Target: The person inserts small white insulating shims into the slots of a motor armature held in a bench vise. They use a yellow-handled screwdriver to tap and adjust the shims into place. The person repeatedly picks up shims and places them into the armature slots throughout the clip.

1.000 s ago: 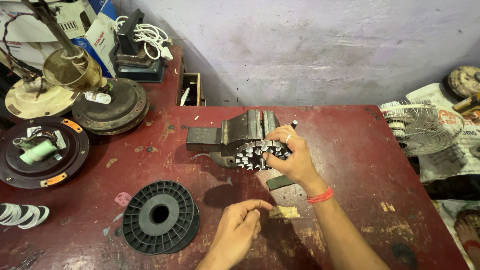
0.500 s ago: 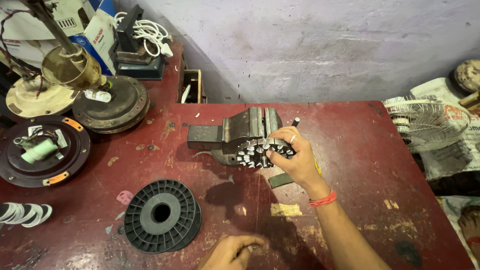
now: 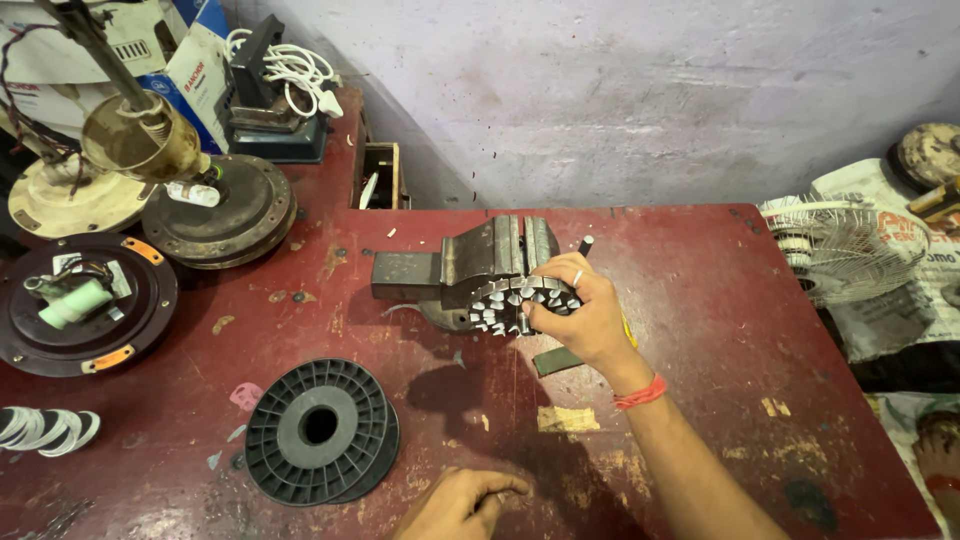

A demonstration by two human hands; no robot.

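Observation:
My right hand (image 3: 585,322) grips a round toothed metal stator core (image 3: 505,303), held against the front of a grey bench vise (image 3: 470,262) in the middle of the dark red table (image 3: 720,300). A red band circles that wrist. Down at the near table edge my left hand (image 3: 462,503) rests with its fingers curled and pinched together; whether it holds something small I cannot tell. A yellowish scrap of paper (image 3: 565,419) lies on the table between the two hands.
An empty black plastic spool (image 3: 320,430) lies near left of centre. Ceiling fan motor parts (image 3: 215,212) and a dark round plate (image 3: 85,310) crowd the left side. White coiled strips (image 3: 40,428) sit at the far left. A white fan guard (image 3: 845,245) lies off the right edge.
My left hand has drawn back from the yellowish scrap toward the near table edge. My right hand stays on the stator core at the vise.

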